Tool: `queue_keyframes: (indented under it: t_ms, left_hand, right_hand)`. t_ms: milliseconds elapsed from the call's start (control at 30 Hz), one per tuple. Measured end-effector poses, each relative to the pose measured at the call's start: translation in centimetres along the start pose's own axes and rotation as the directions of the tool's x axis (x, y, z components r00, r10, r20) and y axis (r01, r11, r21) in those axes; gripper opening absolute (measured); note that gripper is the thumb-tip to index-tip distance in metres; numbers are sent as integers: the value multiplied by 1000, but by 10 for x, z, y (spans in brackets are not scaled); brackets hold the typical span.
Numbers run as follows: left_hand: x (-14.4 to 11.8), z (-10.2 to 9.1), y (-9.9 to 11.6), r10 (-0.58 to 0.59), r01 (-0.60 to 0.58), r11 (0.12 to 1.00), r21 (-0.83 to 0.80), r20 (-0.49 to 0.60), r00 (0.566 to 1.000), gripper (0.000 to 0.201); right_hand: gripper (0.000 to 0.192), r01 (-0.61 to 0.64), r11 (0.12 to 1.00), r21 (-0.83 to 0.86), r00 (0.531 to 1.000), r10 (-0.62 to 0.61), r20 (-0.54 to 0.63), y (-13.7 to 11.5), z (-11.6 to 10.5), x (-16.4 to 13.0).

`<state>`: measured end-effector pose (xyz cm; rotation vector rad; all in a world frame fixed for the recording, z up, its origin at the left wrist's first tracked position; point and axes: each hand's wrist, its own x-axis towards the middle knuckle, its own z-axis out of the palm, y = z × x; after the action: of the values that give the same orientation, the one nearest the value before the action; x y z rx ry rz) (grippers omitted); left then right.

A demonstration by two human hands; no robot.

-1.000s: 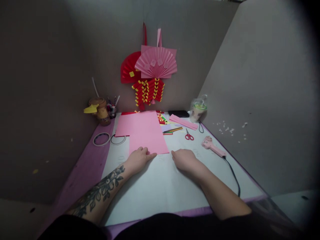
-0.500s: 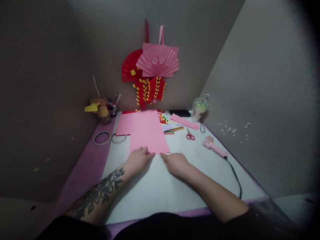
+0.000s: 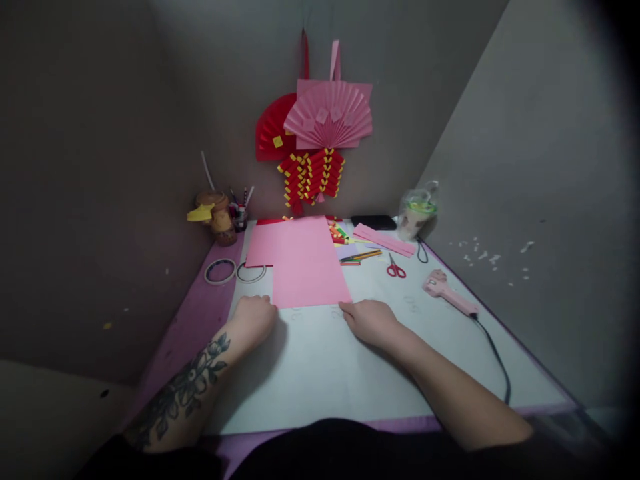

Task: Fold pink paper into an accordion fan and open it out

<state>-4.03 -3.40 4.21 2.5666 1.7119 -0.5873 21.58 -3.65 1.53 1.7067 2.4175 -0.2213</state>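
A pink sheet of paper [image 3: 311, 267] lies on the white table cover, its near edge towards me. My left hand [image 3: 254, 319], below a tattooed forearm, pinches the sheet's near left corner. At the near right corner, the thumb and fingers of my right hand [image 3: 371, 321] are closed on the same sheet. Another pink sheet [image 3: 260, 245] sticks out under it on the left, with a thin red edge showing. Two rolls of tape, a white one [image 3: 220, 271] and a thinner one [image 3: 251, 272], lie beyond my left hand.
Red-handled scissors [image 3: 397, 268], pink paper strips [image 3: 385, 239], pencils [image 3: 363, 255] and a corded pink glue gun [image 3: 450, 293] lie to the right. Drink cups [image 3: 223, 220] [image 3: 417, 217] and a black phone [image 3: 374, 223] stand or lie at the back. Paper fans [image 3: 329, 117] hang on the wall.
My hands have moved apart along the sheet's near edge, the left one to the left corner and the right one to the right corner. The whole view has shifted slightly.
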Motion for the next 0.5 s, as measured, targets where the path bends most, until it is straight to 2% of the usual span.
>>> queue_keyframes:
  t_ms: [233,333,433,500]
  left_hand:
    - [-3,-6,-8,22,-22,1000,-20,27,999,30]
    - [-1,-8,-20,-53,55,997,-49,38,998,28]
    - [6,-3,-31,-143,132,987,-92,-117,983,32]
    - [13,3,-31,-130,91,983,-160,-250,959,33]
  right_hand:
    - [35,-74,997,15,997,73,34,5,-6,-1]
    - [36,-138,990,26,990,138,3,9,-2,3]
    - [36,-145,983,113,981,157,-110,15,5,11]
    - [29,-35,974,223,973,85,-215,19,12,19]
